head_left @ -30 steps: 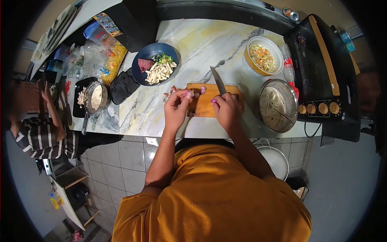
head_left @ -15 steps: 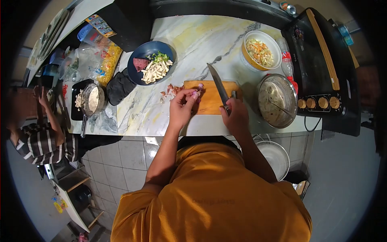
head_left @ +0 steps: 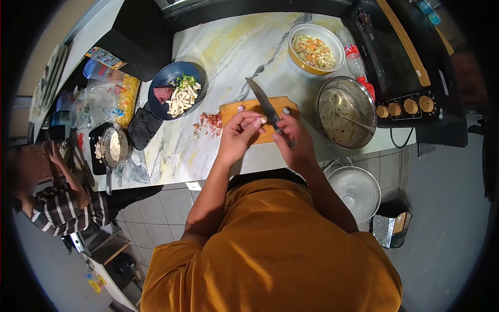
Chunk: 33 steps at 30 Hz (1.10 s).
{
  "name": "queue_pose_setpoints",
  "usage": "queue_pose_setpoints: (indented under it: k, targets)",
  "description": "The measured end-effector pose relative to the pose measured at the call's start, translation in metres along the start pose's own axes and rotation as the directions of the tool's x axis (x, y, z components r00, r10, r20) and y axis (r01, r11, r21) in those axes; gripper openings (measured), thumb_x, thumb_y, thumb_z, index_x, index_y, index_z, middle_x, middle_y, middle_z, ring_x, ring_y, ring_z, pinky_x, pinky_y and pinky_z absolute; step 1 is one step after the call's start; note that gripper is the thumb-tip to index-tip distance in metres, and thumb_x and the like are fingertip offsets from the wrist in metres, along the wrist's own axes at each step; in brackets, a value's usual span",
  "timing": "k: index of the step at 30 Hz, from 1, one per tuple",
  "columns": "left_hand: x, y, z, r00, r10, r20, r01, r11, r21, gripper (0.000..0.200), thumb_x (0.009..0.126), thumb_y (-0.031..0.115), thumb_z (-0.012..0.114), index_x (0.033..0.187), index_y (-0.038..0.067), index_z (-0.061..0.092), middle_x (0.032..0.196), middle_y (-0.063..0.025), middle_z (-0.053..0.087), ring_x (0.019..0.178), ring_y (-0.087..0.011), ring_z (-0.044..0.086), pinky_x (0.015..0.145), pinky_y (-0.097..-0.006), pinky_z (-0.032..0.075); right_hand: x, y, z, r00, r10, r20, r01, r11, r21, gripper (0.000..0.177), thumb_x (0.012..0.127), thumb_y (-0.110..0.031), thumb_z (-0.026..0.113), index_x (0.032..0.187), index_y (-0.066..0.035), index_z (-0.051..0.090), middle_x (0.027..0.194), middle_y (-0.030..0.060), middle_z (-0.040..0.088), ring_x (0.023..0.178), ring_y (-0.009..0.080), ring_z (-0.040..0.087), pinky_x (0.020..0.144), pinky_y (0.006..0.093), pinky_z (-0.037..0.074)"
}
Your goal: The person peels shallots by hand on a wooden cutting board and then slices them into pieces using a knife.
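My left hand [head_left: 238,136] pinches a small pinkish shallot [head_left: 263,119] over the wooden cutting board [head_left: 244,107]. In my right hand [head_left: 297,141] is a kitchen knife [head_left: 262,99], its blade slanting away to the upper left across the board. The fingers partly cover its handle, and the fingertips are close to the shallot. Another shallot [head_left: 240,108] lies near the board's far left corner. A small pale piece [head_left: 286,111] rests toward the board's right end. Reddish shallot skins [head_left: 212,122] are scattered on the counter just left of the board.
A dark plate [head_left: 198,78] holds white strips, chopped greens and pink meat. To the right are a bowl of shredded vegetables [head_left: 336,32], a steel bowl with a spoon [head_left: 320,120], a bottle [head_left: 353,57] and a black stove [head_left: 442,93]. A person in striped clothing [head_left: 67,208] sits at far left.
The view has shifted and turned a little. My right hand and the knife have come closer to my left hand and the shallot. My left hand still pinches the shallot.
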<state>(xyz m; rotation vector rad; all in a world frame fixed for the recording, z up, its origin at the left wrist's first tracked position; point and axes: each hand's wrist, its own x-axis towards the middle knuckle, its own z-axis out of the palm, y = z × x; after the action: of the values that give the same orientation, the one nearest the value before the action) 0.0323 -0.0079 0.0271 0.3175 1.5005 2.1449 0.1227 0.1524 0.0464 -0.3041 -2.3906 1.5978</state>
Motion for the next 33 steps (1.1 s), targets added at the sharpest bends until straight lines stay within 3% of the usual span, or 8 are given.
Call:
queue_pose_setpoints:
  k: [1,4,10,20,23,26,28,33]
  targets:
    - [0.000,0.003,0.004,0.998,-0.057,0.008,0.058,0.998,-0.028,0.018,0.095,0.004,0.059,0.112,-0.001,0.059,0.102,-0.0075,0.068,0.085,-0.0125,0.062,0.077,-0.0231,0.049,0.006,-0.001,0.002,0.997,-0.076,0.002,0.075,0.990,0.118,0.045,0.086,-0.013,0.069,0.127,-0.001,0.054,0.102,0.0130,0.063,0.083,0.0241,0.065,0.076,0.0335,0.052]
    - [-0.002,0.005,0.013,0.995,-0.095,0.032,0.097,0.994,-0.057,0.019,0.096,0.004,0.057,0.114,-0.002,0.057,0.105,-0.0092,0.068,0.092,-0.0144,0.064,0.082,-0.0246,0.050,0.022,0.002,0.004,0.973,-0.217,0.072,0.209,0.972,0.108,0.041,0.088,-0.011,0.066,0.126,0.000,0.058,0.113,0.0162,0.064,0.094,0.0240,0.067,0.082,0.0322,0.053]
    - [-0.008,0.012,0.018,1.000,0.027,-0.008,-0.027,0.997,0.074,0.024,0.096,0.006,0.058,0.119,-0.002,0.058,0.110,-0.0088,0.068,0.099,-0.0129,0.063,0.089,-0.0243,0.048,0.027,-0.010,0.003,0.991,-0.070,0.114,0.053,0.989,0.140,0.033,0.088,-0.012,0.068,0.117,0.002,0.064,0.111,0.0171,0.068,0.095,0.0198,0.068,0.083,0.0306,0.053]
    - [-0.007,0.015,0.012,0.963,0.239,-0.125,-0.176,0.909,0.379,0.020,0.091,0.005,0.066,0.110,-0.002,0.068,0.103,-0.0072,0.069,0.092,-0.0119,0.063,0.084,-0.0229,0.046,0.035,-0.017,-0.002,0.982,-0.139,0.129,0.114,0.976,0.187,0.027,0.088,-0.007,0.067,0.114,0.001,0.066,0.105,0.0134,0.071,0.089,0.0169,0.069,0.075,0.0273,0.054]
    - [-0.007,0.027,0.014,0.982,0.166,-0.092,-0.141,0.963,0.232,0.020,0.090,0.003,0.067,0.109,0.000,0.069,0.099,-0.0065,0.069,0.088,-0.0115,0.062,0.084,-0.0233,0.046,0.038,-0.016,-0.001,0.978,-0.174,0.120,0.151,0.972,0.178,0.025,0.090,-0.007,0.066,0.113,0.000,0.067,0.104,0.0123,0.071,0.089,0.0162,0.069,0.074,0.0273,0.054]
    - [-0.007,0.033,0.011,0.982,0.183,-0.047,-0.161,0.940,0.300,0.019,0.090,0.003,0.066,0.107,-0.001,0.070,0.100,-0.0067,0.069,0.089,-0.0117,0.062,0.085,-0.0244,0.046,0.038,-0.020,-0.003,0.977,-0.160,0.143,0.136,0.977,0.165,0.025,0.092,-0.007,0.063,0.115,0.002,0.065,0.103,0.0118,0.071,0.089,0.0148,0.068,0.076,0.0268,0.053]
    - [-0.007,0.033,0.011,0.983,0.179,-0.052,-0.155,0.941,0.302,0.018,0.090,0.003,0.066,0.107,-0.001,0.070,0.100,-0.0069,0.069,0.090,-0.0119,0.063,0.087,-0.0242,0.045,0.035,-0.020,0.000,0.975,0.054,0.214,-0.146,0.884,0.444,0.027,0.095,-0.009,0.060,0.118,0.004,0.063,0.101,0.0107,0.070,0.089,0.0133,0.066,0.079,0.0260,0.052]
    - [-0.006,0.031,0.013,0.980,0.190,-0.059,-0.161,0.932,0.326,0.018,0.091,0.004,0.065,0.107,-0.001,0.070,0.098,-0.0068,0.071,0.090,-0.0108,0.063,0.095,-0.0233,0.042,0.038,-0.017,-0.003,0.953,0.092,0.289,-0.224,0.856,0.467,0.028,0.097,-0.010,0.057,0.120,0.005,0.061,0.100,0.0090,0.069,0.092,0.0120,0.064,0.084,0.0254,0.051]
